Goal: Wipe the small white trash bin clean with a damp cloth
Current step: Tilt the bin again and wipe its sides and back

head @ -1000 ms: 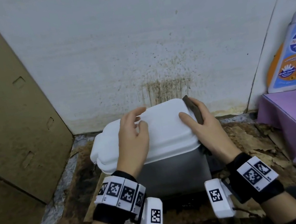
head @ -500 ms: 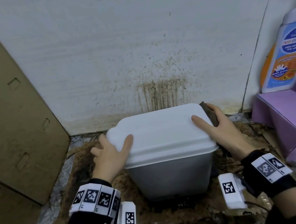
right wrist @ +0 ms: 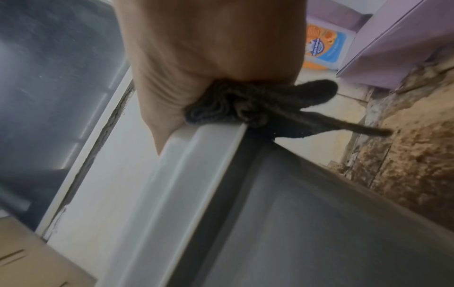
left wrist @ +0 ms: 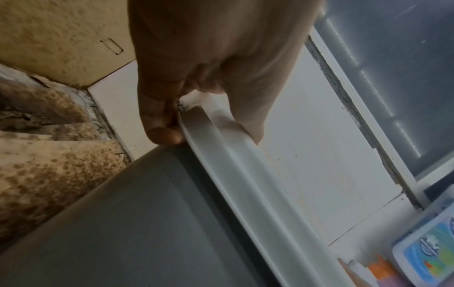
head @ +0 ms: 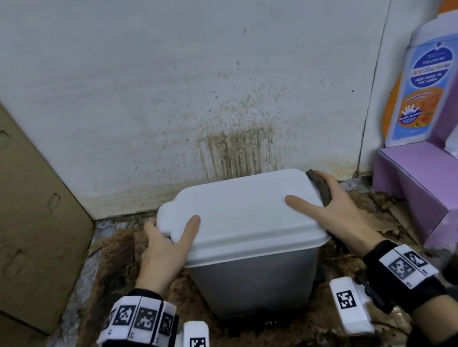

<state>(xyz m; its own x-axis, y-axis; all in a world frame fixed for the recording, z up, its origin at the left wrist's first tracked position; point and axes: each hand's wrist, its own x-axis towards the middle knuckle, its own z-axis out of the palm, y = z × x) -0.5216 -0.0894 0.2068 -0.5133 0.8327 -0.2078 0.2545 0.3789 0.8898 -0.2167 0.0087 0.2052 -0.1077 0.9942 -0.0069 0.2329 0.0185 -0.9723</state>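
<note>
While upright on the stained floor, small white plastic lidded trash bin (head: 248,230) gripped by left hand (head: 165,249); right hand (head: 336,216) clamps dark crumpled cloth (right wrist: 260,104) against lid edge.

Right hand (head: 337,210) fingers hidden behind bin lid (head: 243,213), dark cloth (head: 320,190) mostly covered; left hand (head: 163,246) fingertips tucked under lid rim; bottle (head: 415,89) label blurred, cut by frame edge.

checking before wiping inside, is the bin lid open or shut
Shut: the lid lies flat on the bin rim, with no gap showing in either wrist view.
</note>
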